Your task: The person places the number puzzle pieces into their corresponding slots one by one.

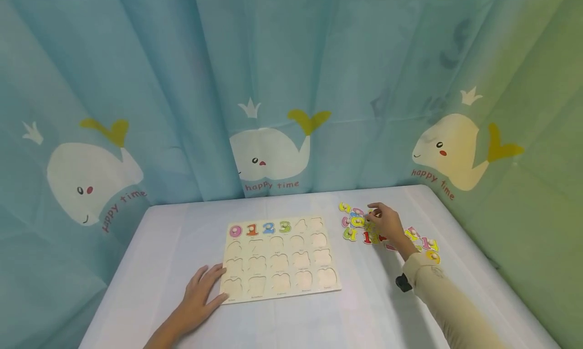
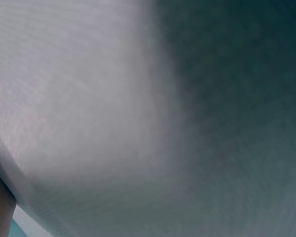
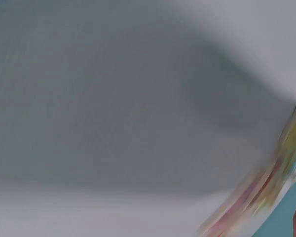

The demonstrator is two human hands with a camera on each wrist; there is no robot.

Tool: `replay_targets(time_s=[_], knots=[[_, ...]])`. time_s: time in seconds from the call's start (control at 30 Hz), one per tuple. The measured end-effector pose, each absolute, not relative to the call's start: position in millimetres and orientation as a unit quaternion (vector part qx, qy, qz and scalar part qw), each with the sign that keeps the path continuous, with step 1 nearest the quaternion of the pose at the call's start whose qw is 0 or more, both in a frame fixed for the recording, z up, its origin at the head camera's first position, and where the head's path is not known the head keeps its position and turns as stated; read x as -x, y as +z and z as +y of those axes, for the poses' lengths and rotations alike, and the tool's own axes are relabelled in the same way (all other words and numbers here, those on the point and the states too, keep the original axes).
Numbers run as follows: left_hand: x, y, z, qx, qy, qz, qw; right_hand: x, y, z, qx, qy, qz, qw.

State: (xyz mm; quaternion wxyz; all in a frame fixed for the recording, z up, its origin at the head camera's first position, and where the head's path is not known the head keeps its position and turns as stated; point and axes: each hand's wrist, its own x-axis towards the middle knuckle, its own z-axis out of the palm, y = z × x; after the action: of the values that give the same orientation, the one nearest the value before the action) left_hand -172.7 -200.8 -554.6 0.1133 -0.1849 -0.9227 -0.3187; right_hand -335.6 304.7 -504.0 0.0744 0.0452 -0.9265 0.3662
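My left hand [image 1: 198, 296] rests at the left edge of a pale wooden number puzzle board [image 1: 287, 260], its fingers and thumb spread and touching the rim. In the board's top row sit a pink 0 [image 1: 235, 231], a red 1 [image 1: 252, 230], a blue 2 [image 1: 269, 228] and a green 3 [image 1: 285, 226]; the other recesses are bare. To the right, my right hand [image 1: 386, 222] is over a pile of knobbed number pieces [image 1: 357, 221], fingers bent down among them. I cannot tell whether a piece is between its fingertips.
More number pieces lie under and right of the right forearm, among them an orange one [image 1: 432, 257]. A white cloth covers the table [image 1: 182, 237]. Blue-green curtains [image 1: 273, 86] with whale prints hang behind and at both sides. Both wrist views show mostly blurred cloth.
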Motion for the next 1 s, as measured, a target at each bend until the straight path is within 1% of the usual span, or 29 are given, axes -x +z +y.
replay_targets(time_s=[0.17, 0.3, 0.5, 0.6, 0.77, 1.0], knots=[[172.1, -551.6, -199.4, 0.187, -0.321, -0.922, 0.108, 342.2, -510.5, 257.7, -0.08, 0.381, -0.921, 0.037], [171.5, -549.9, -198.3, 0.191, -0.323, -0.92, 0.117, 346.8, -515.1, 220.9, -0.109, 0.382, -0.918, 0.02], [171.9, -552.2, -197.9, 0.186, -0.319, -0.922, 0.113, 346.4, -523.3, 177.5, -0.133, 0.384, -0.914, 0.003], [173.1, -553.2, -197.3, 0.185, -0.319, -0.923, 0.108, 344.4, -528.0, 162.7, -0.135, 0.383, -0.914, 0.009], [173.5, -553.8, -198.4, 0.181, -0.321, -0.924, 0.103, 344.1, -530.4, 143.9, -0.126, 0.395, -0.909, 0.034], [172.2, -551.7, -200.5, 0.166, -0.318, -0.929, 0.094, 348.3, -527.5, 125.3, -0.09, 0.397, -0.912, 0.044]])
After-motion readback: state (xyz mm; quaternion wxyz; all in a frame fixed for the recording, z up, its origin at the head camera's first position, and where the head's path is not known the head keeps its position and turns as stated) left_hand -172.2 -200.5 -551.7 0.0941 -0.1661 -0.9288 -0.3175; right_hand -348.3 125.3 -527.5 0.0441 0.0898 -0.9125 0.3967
